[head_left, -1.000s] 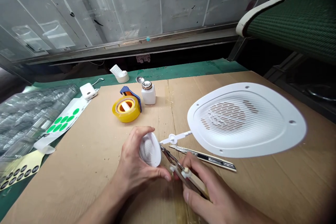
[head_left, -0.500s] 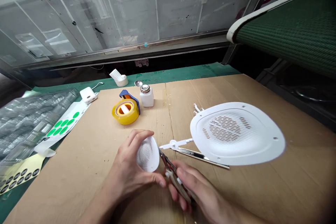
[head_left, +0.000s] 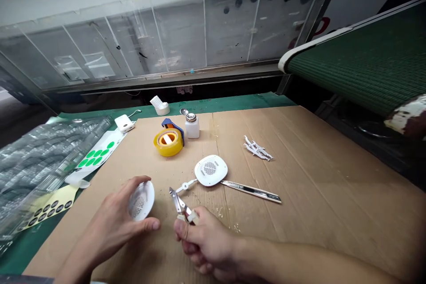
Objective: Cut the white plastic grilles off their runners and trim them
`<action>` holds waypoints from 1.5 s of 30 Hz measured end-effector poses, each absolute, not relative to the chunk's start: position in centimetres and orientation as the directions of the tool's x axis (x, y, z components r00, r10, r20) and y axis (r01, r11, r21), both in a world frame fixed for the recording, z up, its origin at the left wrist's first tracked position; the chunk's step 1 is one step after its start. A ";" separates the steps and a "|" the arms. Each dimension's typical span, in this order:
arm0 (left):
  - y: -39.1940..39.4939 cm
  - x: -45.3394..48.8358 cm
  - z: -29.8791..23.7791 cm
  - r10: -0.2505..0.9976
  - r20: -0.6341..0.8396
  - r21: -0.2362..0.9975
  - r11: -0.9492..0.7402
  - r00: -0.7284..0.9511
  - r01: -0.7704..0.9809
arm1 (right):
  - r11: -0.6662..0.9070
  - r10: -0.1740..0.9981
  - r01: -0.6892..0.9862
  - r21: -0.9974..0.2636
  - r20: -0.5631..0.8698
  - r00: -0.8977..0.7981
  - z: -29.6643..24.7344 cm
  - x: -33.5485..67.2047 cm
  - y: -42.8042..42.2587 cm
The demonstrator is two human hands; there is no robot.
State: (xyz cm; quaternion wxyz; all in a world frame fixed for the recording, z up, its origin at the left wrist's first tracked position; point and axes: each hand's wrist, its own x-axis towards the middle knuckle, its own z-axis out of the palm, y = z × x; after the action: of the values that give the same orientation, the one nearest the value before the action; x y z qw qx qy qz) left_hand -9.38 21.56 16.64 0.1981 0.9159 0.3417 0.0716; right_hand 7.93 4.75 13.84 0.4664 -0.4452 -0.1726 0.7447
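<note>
Head view, left to right:
- Beyond my left hand (head_left: 109, 222), toward the left, lie a heap of clear plastic packaging (head_left: 43, 159) and a sheet of green dot stickers (head_left: 96, 155).
- My left hand is grasping a white perforated plastic cover (head_left: 141, 200), with the fingers curled over its far rim and the thumb along its near edge.
- My right hand (head_left: 206, 242) is clenched on a pair of small cutting snips (head_left: 178, 199), their tips close to the cover but apart from it.
- Ahead of my right hand, a smaller white perforated cover (head_left: 211, 170) sits on the cardboard sheet (head_left: 299, 186), with a white plastic runner (head_left: 184, 185) reaching toward the snips.
- Just right of that cover lies a utility knife (head_left: 251, 191).
- Risks: a hurried cut could gouge the white plastic, and a slip of the snips could nick my left thumb. Reaching across carelessly could catch the knife.
</note>
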 end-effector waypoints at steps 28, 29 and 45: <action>23.1 9.0 18.6 -0.440 -0.156 -0.178 -0.868 0.884 -0.463 | 0.188 0.934 -0.579 -0.794 -0.038 0.356 15.5 21.4 -0.5; 23.9 8.4 18.9 -0.376 -0.123 -0.190 -0.900 0.919 -0.393 | 0.185 0.938 -0.586 -0.789 -0.036 0.345 15.5 21.3 -0.6; 17.8 3.4 15.0 0.547 0.238 0.725 -0.650 0.802 0.228 | -0.319 0.938 -0.311 -0.895 -0.345 0.032 13.6 17.3 -1.3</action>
State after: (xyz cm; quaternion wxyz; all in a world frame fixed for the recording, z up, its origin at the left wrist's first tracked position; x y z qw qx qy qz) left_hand 3.42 17.81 15.00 0.3559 0.8801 0.2203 0.2242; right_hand 17.27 -1.33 13.62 0.4987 -0.5171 -0.3030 0.6262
